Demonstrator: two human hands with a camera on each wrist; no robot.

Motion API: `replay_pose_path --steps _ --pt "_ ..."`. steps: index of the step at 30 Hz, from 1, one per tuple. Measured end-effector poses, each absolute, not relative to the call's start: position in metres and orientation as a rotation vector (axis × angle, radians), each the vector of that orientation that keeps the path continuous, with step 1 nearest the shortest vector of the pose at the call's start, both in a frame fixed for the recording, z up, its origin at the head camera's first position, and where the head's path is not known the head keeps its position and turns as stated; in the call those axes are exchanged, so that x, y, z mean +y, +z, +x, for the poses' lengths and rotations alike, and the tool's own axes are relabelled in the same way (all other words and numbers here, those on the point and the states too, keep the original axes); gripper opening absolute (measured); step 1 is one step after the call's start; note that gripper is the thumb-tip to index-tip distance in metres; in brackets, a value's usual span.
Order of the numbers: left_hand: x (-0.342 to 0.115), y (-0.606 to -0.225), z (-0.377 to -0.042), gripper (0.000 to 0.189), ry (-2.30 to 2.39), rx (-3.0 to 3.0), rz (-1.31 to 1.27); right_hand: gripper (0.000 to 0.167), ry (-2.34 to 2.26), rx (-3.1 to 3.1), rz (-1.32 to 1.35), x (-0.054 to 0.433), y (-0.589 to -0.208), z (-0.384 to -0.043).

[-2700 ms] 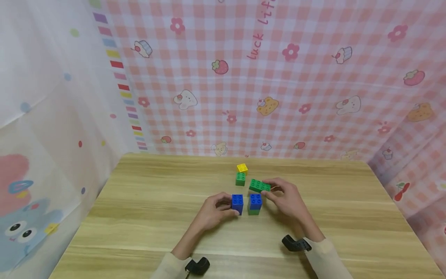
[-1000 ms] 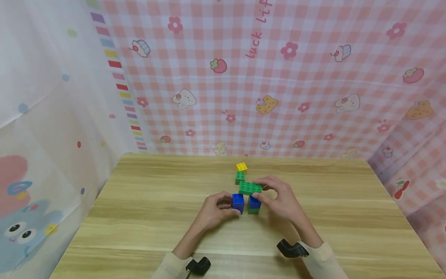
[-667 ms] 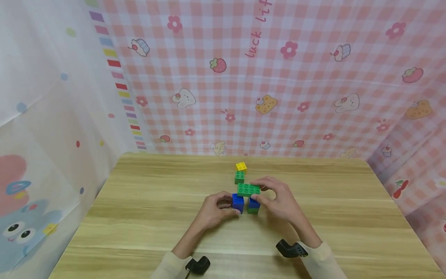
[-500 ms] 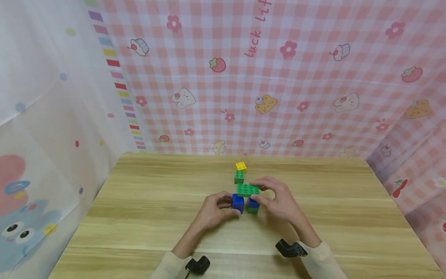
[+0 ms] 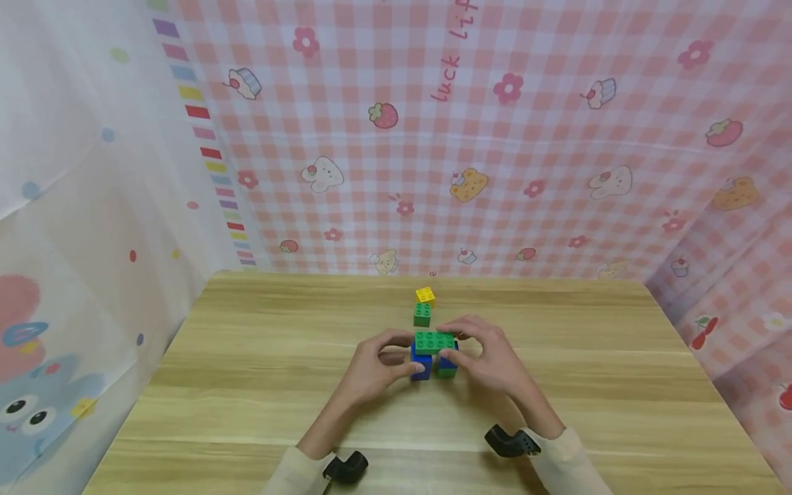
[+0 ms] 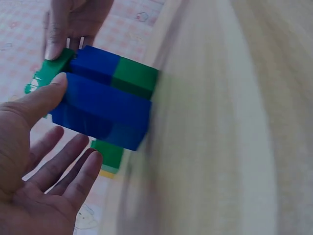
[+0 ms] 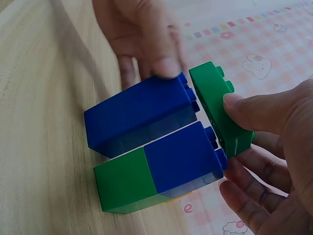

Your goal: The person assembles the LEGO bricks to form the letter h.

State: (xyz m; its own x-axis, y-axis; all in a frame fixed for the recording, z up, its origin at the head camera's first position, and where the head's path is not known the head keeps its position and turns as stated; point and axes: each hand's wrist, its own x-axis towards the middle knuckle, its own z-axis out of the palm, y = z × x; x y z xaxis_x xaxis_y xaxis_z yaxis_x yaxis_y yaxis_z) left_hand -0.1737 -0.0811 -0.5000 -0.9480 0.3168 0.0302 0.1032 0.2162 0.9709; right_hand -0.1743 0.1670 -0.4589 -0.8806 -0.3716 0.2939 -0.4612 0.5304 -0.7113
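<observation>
Two short brick towers stand side by side on the table. The left one is an all-blue tower [image 7: 139, 110]; the other is a blue-and-green tower [image 7: 181, 159], blue above green. My right hand [image 5: 493, 355] pinches a long green brick [image 5: 434, 342] between thumb and fingers, just over the studs of both towers. In the right wrist view a narrow gap shows under this brick, which leans slightly. My left hand [image 5: 369, 366] holds the blue tower near its top, thumb on the near face, index finger at the far side.
Behind the towers sit a small green brick [image 5: 422, 315] and a yellow brick [image 5: 425, 295]. The wooden table [image 5: 278, 330] ends at a pink checked cloth [image 5: 353, 206], with a white printed cloth [image 5: 93, 192] on the left.
My right hand has brought the long green brick leftward from beside the blue-and-green tower, then down over both towers. My left thumb has shifted up a little on the blue tower.
</observation>
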Motion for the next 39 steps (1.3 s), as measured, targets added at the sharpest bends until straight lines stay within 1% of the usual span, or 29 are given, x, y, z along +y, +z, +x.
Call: replay_pose_path --steps 8,18,23,33,39 --pt "-0.081 -0.491 -0.175 0.045 1.881 2.343 0.536 0.034 1.287 -2.640 0.764 0.166 -0.460 -0.175" --pt "-0.077 -0.489 -0.171 0.037 1.853 2.362 0.493 0.035 1.292 -2.674 0.750 0.166 -0.462 -0.176" --pt "-0.076 -0.489 -0.172 0.037 1.868 2.343 0.494 0.037 1.320 -2.697 0.744 0.169 -0.462 -0.177" --pt "-0.077 -0.485 -0.172 0.036 1.888 2.291 0.489 0.045 1.357 -2.705 0.789 0.172 -0.464 -0.178" --pt "-0.079 -0.483 -0.172 0.035 1.874 2.275 0.498 0.046 1.372 -2.723 0.794 0.172 -0.463 -0.177"
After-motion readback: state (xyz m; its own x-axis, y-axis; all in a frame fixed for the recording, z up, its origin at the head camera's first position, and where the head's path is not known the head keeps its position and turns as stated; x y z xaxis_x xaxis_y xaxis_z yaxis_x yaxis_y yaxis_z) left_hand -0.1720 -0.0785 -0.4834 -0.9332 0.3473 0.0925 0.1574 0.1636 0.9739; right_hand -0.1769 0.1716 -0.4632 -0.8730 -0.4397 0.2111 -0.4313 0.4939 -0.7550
